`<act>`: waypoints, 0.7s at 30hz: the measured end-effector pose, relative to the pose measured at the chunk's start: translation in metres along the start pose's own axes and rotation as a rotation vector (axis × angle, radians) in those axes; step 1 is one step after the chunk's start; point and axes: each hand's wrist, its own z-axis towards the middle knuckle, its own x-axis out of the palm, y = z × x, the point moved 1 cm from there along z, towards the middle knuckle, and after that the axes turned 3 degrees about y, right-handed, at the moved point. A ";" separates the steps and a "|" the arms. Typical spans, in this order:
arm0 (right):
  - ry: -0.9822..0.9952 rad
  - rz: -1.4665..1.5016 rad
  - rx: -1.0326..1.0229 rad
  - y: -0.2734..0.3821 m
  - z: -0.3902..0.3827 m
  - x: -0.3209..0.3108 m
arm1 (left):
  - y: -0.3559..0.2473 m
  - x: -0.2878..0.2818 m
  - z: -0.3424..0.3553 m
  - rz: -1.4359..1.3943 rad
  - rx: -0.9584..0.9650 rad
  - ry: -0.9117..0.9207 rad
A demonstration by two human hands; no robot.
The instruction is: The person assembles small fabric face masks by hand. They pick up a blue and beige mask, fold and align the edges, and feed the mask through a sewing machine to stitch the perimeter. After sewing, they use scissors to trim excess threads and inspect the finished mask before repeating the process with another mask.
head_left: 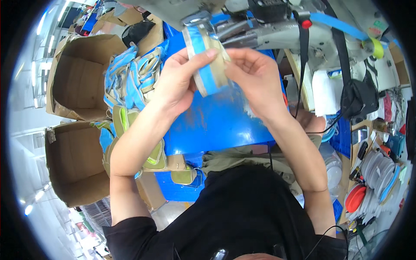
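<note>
A beige and light-blue fabric strip (pixel 204 80) hangs in front of the machine's metal foot (pixel 199 19), above the blue work surface (pixel 212 125). My left hand (pixel 177 76) grips the strip from the left, thumb pressed over its upper part. My right hand (pixel 253 80) pinches the strip's right edge between thumb and index finger, the other fingers curled. Whether the strip is clamped under the foot is hard to tell.
A pile of similar strips (pixel 132 76) and green fabric pieces (pixel 158 160) lie left, beside two cardboard boxes (pixel 78 73). Black straps (pixel 340 52), a black pouch (pixel 359 97) and white cloth (pixel 323 91) sit right. Thread cones (pixel 372 169) stand lower right.
</note>
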 end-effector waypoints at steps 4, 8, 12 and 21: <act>0.022 -0.142 -0.078 0.001 0.000 -0.001 | -0.004 0.002 -0.010 -0.180 -0.070 -0.017; 0.007 -0.198 -0.166 -0.003 -0.002 0.000 | -0.003 0.000 -0.010 -0.233 -0.082 0.014; -0.026 -0.239 -0.209 -0.010 -0.004 -0.001 | 0.000 0.003 -0.009 -0.051 0.002 0.030; -0.057 -0.269 -0.203 -0.012 -0.009 0.000 | 0.001 -0.004 -0.002 0.075 -0.073 0.023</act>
